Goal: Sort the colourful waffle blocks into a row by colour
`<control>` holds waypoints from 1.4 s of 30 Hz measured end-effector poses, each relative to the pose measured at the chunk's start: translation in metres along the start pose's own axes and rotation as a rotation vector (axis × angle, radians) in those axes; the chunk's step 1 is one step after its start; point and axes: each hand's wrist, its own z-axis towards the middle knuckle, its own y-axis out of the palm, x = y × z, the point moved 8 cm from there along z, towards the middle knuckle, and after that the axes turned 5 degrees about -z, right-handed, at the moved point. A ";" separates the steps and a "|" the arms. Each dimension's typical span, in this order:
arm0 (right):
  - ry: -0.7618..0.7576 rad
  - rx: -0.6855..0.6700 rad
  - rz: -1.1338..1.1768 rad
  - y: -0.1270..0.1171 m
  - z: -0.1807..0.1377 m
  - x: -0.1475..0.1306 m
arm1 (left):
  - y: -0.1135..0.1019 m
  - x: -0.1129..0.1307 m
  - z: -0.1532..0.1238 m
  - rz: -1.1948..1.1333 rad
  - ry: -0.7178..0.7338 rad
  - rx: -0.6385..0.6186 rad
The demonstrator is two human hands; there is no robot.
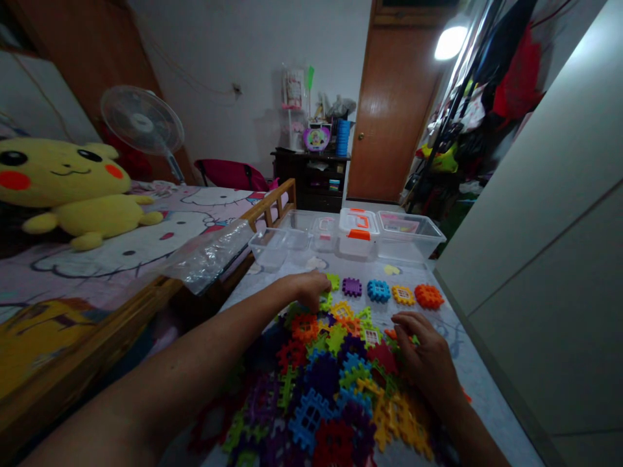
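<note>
- Left edge of the pale cloth-covered surface (491, 415): a brown wooden rail (287, 188) limits arm room.
- Left hand (313, 288): fingers bent at a lime-green notched plastic block (333, 281), top of the heap; grip unclear. A sideways knock could topple its neighbour, a purple notched plastic block (352, 287).
- Centre: a heap of multicoloured notched plastic tiles (324, 376); careless sweeping could spill some off the near edge.
- Far edge: clear plastic boxes (411, 239) block reach.
- Right hand (422, 340): fingers loosely curled over the heap's right; cannot tell whether holding anything.
</note>
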 end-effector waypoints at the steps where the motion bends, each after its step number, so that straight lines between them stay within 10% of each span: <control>1: 0.002 0.001 0.005 0.000 0.000 0.000 | -0.005 -0.004 0.000 -0.003 -0.009 0.023; 8: 0.009 0.007 0.026 -0.001 0.000 0.000 | -0.030 -0.028 0.022 -0.028 -0.104 0.190; 34: 0.008 0.024 0.037 -0.003 0.002 -0.002 | -0.008 -0.028 0.047 -0.115 -0.116 0.124; 42: 0.022 0.021 0.042 -0.003 0.002 0.000 | -0.024 -0.034 0.011 -0.215 -0.113 0.243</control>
